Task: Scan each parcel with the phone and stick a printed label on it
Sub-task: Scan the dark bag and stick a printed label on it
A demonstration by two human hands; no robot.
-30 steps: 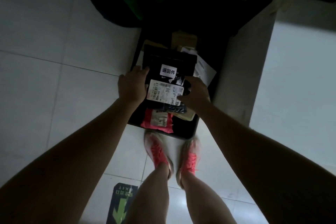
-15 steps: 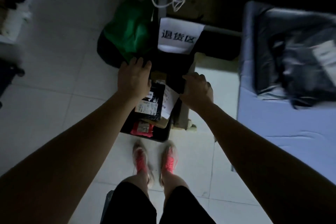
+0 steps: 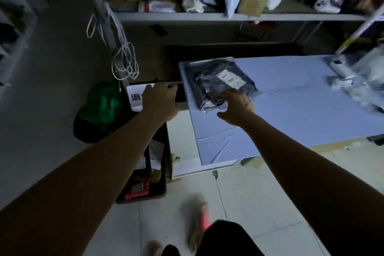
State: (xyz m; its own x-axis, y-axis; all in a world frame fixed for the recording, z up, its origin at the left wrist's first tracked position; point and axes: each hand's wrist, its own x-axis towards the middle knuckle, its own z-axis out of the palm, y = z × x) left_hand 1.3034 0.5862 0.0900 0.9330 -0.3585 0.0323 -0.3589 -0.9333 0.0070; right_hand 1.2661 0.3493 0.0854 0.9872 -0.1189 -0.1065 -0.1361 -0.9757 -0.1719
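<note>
Right hand: fingers laid out fairly straight on the near corner of a black parcel, thumb splayed clear of it; touching, not clasping. Left hand: loosely bent, nothing in it, hanging above the dark bin and covering part of a white sign.

Parcel lies flat at the far left corner of the table, skewed to its edges. It looks near square from here, so I cannot call its long axis. Its white label faces up, long side running far-left to near-right.

Table has a pale blue cover; blurred white items sit at its far right. Bin stands on the tiled floor, with more parcels inside. A green bag lies beside it, and stacked shelves stand behind. Dim light.

Half a second ago both hands were at the bin; the right has since crossed to the table.
</note>
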